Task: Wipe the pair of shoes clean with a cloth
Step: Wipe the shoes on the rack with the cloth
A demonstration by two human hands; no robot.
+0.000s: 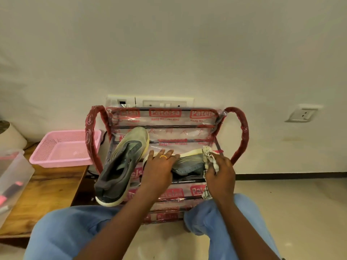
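1. A grey-green mesh sneaker with a cream sole (pixel 189 164) lies on its side at the centre of the frame, on a metal shoe rack wrapped in clear plastic with red print (pixel 169 126).
2. The left hand (pixel 159 166) presses on this sneaker, its fingers spread and nearly straight across the sole edge.
3. The right hand (pixel 220 173) has its fingers curled tight around a crumpled white checked cloth (pixel 208 156), which touches the sneaker's right end.
4. The matching second sneaker (pixel 120 166) rests upright at a slant on the rack, left of centre, just beside the left hand.
5. A pink plastic mesh basket (pixel 63 147) sits on a wooden table (pixel 47 186) at the left of the frame.
6. Knees in blue jeans (pixel 75 228) fill the bottom.
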